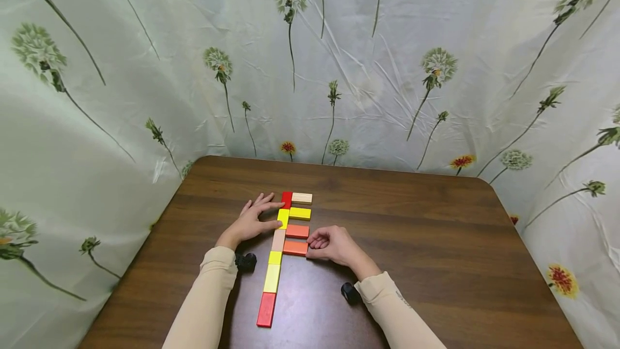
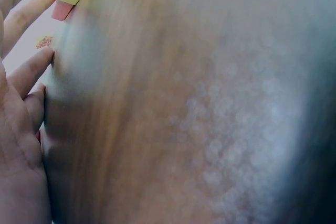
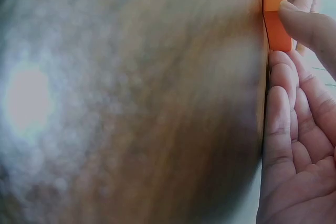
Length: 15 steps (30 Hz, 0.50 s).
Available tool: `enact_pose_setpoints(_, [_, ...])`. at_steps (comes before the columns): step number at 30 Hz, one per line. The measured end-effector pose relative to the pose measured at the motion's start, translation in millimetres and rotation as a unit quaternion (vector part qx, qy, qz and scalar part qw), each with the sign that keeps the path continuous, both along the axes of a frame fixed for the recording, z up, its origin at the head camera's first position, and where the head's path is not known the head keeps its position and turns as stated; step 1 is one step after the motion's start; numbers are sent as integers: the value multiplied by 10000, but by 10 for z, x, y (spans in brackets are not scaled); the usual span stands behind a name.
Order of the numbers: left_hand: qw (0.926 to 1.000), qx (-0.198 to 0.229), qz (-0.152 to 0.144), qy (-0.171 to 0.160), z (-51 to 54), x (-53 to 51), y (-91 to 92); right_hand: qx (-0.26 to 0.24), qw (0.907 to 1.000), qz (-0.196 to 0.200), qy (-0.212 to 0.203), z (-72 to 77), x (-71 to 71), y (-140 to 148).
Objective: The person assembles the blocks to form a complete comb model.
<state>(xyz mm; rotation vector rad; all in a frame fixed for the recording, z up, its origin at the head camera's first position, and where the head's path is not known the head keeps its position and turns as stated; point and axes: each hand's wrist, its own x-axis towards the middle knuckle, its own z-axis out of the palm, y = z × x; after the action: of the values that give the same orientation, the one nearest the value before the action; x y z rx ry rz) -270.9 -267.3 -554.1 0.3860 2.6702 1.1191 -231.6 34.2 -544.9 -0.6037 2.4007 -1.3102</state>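
Note:
A column of flat blocks runs up the table, with short rows branching off to its right. My left hand (image 1: 247, 225) lies left of the column, fingers spread and fairly straight. One fingertip touches the top red block (image 1: 287, 197), and the thumb touches the yellow block (image 1: 283, 215) below it. My right hand (image 1: 335, 245) pinches the outer end of the lower orange block (image 1: 294, 248) between thumb and fingers, its other fingers curled. That block's inner end meets the pale pink block (image 1: 278, 240). Above it lies another orange block (image 1: 297, 231).
A yellow block (image 1: 300, 213) and a plain wooden block (image 1: 302, 199) branch off higher up. Below the pink one, the column continues with a small yellow block (image 1: 275, 258), a pale yellow block (image 1: 272, 278) and a red block (image 1: 266, 310). A flowered curtain (image 1: 358, 69) hangs behind the table (image 1: 436, 263).

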Motion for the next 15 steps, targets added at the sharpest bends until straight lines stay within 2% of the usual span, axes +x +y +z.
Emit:
enact_pose_setpoints(8, [10000,-6,-3,61,-22,-39,-7,-8,9998,-110,-157,-6,-10,-7])
enact_pose_setpoints(15, [10000,-38,-17,57,-54,-31,-59,-19,9997,-137,-220,-28,6,-50])
